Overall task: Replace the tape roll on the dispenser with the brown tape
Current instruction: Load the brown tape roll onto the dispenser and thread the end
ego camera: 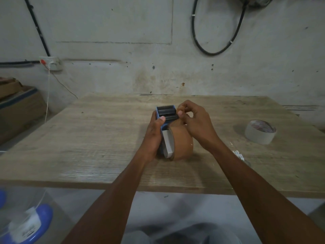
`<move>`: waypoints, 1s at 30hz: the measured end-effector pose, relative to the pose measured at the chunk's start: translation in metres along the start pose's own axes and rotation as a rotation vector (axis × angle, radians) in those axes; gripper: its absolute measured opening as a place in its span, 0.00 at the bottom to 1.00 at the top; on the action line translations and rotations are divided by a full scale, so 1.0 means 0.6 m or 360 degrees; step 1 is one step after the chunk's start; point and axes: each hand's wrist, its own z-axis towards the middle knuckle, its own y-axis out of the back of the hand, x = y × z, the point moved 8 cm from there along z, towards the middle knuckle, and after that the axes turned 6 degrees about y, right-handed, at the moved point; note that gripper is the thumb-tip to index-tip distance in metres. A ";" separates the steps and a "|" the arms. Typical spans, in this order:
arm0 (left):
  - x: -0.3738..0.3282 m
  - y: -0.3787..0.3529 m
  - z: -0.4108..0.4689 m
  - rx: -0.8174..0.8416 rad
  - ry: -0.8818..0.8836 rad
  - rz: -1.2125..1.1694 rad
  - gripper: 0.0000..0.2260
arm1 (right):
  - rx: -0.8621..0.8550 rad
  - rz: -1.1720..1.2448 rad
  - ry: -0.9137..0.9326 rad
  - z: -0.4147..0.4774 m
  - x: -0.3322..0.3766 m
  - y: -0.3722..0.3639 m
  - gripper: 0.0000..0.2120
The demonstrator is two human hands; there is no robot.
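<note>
A blue tape dispenser (166, 112) with a black toothed cutter at its far end rests on the wooden table (98, 138). A brown tape roll (182, 145) sits in it beside a grey side plate. My left hand (154, 136) grips the dispenser's left side, thumb on top. My right hand (195, 120) pinches the brown tape's free end next to the cutter head. A white tape roll (260, 132) lies flat on the table at the right.
Cardboard boxes (17, 106) stand at the left beyond the table. A wall socket with a cord (51, 63) and a looped black cable (216, 32) hang on the wall. A plastic container with blue parts (29, 222) sits low at the front left.
</note>
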 end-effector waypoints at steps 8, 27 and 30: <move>-0.005 0.000 -0.003 0.0063 -0.0065 0.0029 0.17 | 0.0305 -0.0417 0.0170 0.033 0.047 0.028 0.06; -0.008 -0.001 -0.001 0.0069 -0.0083 0.0094 0.14 | 0.0593 -0.1097 0.0582 0.057 0.094 -0.002 0.06; -0.004 0.005 0.000 0.0052 -0.0071 0.0092 0.14 | 0.0649 -0.1168 0.0840 0.039 0.093 -0.014 0.08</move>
